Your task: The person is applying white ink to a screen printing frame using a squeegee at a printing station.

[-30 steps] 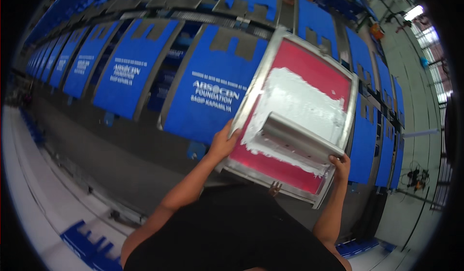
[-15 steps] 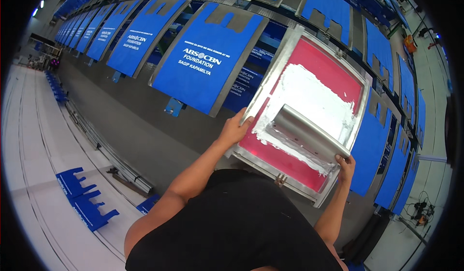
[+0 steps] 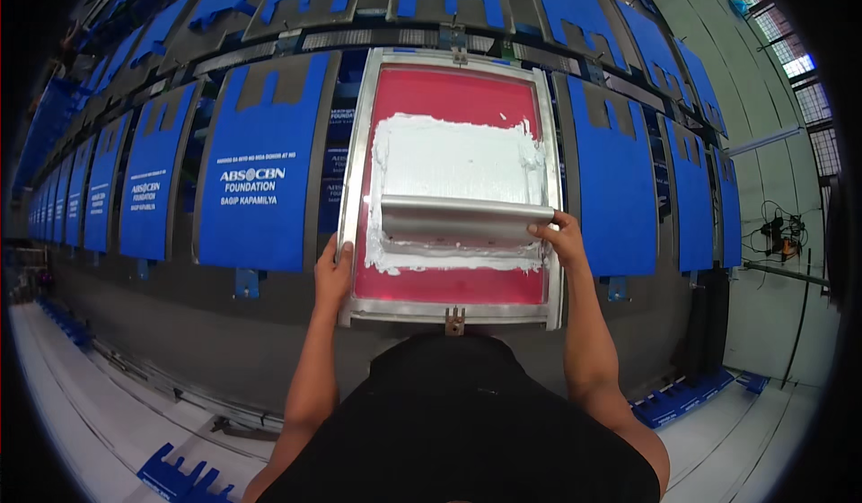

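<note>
The left grip (image 3: pixel 332 268) is closed on the near part of the left rail of a flat, silver metal frame (image 3: pixel 360 171). The right grip (image 3: pixel 563 236) is clamped on the right end of a long, silver metal squeegee (image 3: pixel 462 220). The frame lies between the two grips, and its far end goes well past them. The squeegee runs across from the right grip toward the left one, near the close end of a thick, smeary white paint patch (image 3: pixel 458 157). That paint sits on a flat red sheet (image 3: pixel 453 95) inside the frame.

Some work looks done. Left of the left grip, a flat blue cloth bag (image 3: pixel 260 135) has white marks (image 3: pixel 251 176) on it, and so do more bags farther left. Right of the right grip, a plain blue bag (image 3: pixel 615 180) shows no white, so that side looks not done yet. What is under the frame is hidden, so I cannot tell if that spot is finished. There looks to be plenty of paint left.
</note>
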{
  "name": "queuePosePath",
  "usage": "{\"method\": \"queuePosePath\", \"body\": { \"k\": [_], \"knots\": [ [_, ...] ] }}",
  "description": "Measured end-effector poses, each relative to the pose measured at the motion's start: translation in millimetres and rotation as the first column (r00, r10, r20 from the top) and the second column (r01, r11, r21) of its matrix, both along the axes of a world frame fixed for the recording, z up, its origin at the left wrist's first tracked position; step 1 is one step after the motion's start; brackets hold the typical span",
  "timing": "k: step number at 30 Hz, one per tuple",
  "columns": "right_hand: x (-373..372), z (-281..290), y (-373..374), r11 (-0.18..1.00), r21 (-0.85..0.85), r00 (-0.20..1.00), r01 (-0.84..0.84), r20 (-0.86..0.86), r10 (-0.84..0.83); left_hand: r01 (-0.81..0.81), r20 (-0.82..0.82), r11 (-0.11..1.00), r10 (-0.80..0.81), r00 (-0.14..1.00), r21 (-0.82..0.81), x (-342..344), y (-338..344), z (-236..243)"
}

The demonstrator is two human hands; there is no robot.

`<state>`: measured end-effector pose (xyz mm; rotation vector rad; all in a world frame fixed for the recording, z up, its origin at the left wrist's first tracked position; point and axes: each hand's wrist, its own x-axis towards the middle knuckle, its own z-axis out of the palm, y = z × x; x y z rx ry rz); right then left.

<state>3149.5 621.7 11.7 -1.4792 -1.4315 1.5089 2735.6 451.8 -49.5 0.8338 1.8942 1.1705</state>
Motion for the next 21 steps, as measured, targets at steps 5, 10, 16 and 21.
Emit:
{"method": "queuePosePath", "body": {
  "k": [5,10,16,21],
  "knots": [
    [3.2,-5.0,1.0,1.000,0.011,1.000,-0.020,-0.005,0.020,-0.020,-0.038,0.999,0.021,0.999,0.046,5.9,-11.3,-13.8],
    [8.5,-16.1,-4.3,0.998,0.014,0.999,-0.054,0.002,0.054,-0.046,0.096,0.999,0.044,0.994,0.021,10.6,-19.5,-16.9],
    [9.6,-27.3,13.0,0.998,-0.002,0.975,-0.069,0.212,0.068,-0.009,-0.171,0.997,-0.004,0.985,-0.074,3.9,-5.5,-28.3],
    [1.3,-36.2,29.4,0.999,0.040,1.000,-0.013,0.010,0.013,-0.066,-0.004,0.995,0.066,0.998,-0.075,1.4,23.1,-12.7]
  ]
}}
